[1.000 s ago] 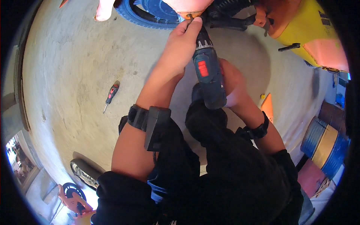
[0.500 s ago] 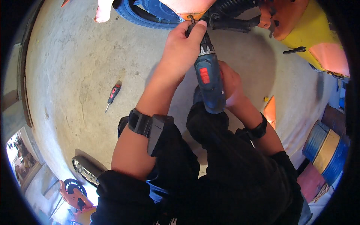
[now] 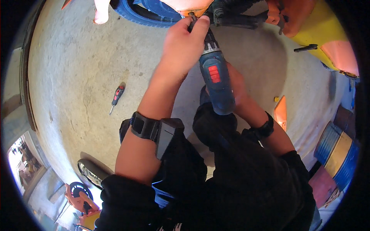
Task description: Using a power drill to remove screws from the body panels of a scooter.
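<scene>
A red-and-black screwdriver (image 3: 116,96) lies alone on the concrete floor (image 3: 77,69) at left, a blue tyre (image 3: 144,13) curves along the far edge, and blue-and-yellow drums (image 3: 337,148) stand at near right beside an orange wedge (image 3: 280,111).

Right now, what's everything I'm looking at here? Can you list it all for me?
Blue cordless drill with red switch: one, centre, nose pointing up at the orange machine part.
Small red-and-black screwdriver: one, lying on the grey concrete floor, left of the arms.
Blue tyre: one, top edge.
Orange and yellow machine body: one, top right.
Blue-and-yellow drum: one, right edge.
Orange wedge: one, on the floor by the right wrist.
Black wrist strap with a box: one, on the left forearm.
Left hand: grip closed around the drill's chuck end.
Right hand: grip on the drill's handle, mostly hidden.
</scene>
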The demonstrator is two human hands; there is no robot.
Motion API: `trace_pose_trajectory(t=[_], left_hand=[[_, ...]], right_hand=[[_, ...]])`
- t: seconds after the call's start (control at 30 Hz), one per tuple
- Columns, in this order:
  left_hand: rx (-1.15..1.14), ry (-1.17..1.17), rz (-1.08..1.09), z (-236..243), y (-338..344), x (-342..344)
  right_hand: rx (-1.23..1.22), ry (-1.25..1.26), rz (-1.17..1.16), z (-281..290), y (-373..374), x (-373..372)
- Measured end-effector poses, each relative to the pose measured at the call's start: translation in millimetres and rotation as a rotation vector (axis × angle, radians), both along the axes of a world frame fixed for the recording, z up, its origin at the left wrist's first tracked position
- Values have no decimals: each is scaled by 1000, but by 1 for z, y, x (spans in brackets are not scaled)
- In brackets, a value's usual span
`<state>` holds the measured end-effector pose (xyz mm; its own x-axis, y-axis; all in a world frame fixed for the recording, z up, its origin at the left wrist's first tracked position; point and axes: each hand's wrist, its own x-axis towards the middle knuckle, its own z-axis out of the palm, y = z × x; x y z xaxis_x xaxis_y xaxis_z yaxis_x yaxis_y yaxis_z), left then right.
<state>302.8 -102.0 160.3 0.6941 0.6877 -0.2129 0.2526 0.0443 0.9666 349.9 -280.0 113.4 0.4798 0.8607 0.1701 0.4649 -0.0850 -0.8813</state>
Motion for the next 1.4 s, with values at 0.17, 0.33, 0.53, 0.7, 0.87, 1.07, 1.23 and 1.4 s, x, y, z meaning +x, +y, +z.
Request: trace_pose_trajectory(t=[0.17,0.33,0.53,0.7,0.87,1.07,1.23,1.4], left_hand=[[131,64,-9,-3,-2,4],[-298,-76,-61,1,6,-3],[-402,-125,-97,6,9,-13],[-324,-112,-118,1,3,-17],[-384,-169,-90,-1,1,-15],[-498,-113,-71,7,-5,-17],[-432,-111,-48,10,-4,-19],[-424,-131,-41,2,-4,-16]], right_hand=[[43,-25,-81,-35,9,-33],[48,123,-85,-15,15,-45],[-45,236,-114,21,12,-42],[-4,133,-106,21,12,-33],[-115,334,-103,8,9,-35],[-83,156,-124,16,13,-37],[-54,112,-100,13,16,-37],[-23,100,-76,5,13,-31]])
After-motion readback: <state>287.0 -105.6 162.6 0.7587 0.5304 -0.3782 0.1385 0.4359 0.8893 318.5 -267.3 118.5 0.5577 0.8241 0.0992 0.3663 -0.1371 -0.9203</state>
